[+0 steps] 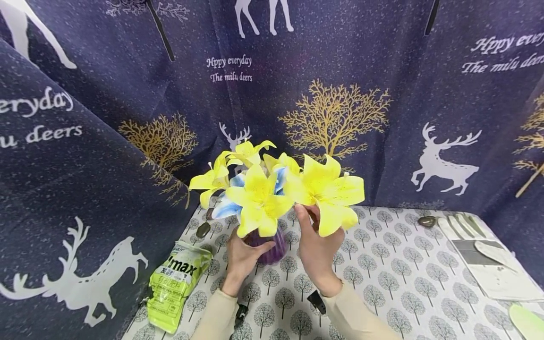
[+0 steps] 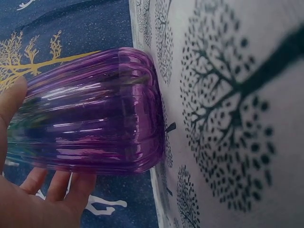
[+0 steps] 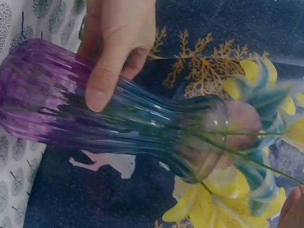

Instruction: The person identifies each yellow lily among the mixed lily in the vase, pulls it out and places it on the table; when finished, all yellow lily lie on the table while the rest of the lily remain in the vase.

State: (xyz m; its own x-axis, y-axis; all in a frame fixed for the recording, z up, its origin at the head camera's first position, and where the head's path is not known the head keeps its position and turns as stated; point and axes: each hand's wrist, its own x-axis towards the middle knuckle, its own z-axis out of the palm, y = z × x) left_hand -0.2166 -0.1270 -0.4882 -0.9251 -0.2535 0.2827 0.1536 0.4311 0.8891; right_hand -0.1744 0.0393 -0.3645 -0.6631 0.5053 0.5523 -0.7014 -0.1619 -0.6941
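A ribbed glass vase [image 1: 274,248], purple low down and blue-green toward its neck, stands on the table. My left hand [image 1: 244,257] grips its side, thumb on one face and fingers round the other, as the left wrist view shows. Several yellow lilies [image 1: 259,200] and blue-white petals [image 1: 227,208] rise above the mouth. Green stems [image 3: 237,151] run out of the vase in the right wrist view. Under the rightmost yellow lily [image 1: 323,189], my right hand [image 1: 318,248] has curled fingers and appears to pinch its stem; the bloom hides the fingertips.
A green-yellow bag [image 1: 172,285] lies left of the vase, with dark stones [image 1: 203,230] behind it. Toward the right are another stone [image 1: 427,221], white-and-grey gloves [image 1: 488,255] and a pale green object [image 1: 524,321]. Patterned dark cloth [image 1: 272,104] hangs behind the table.
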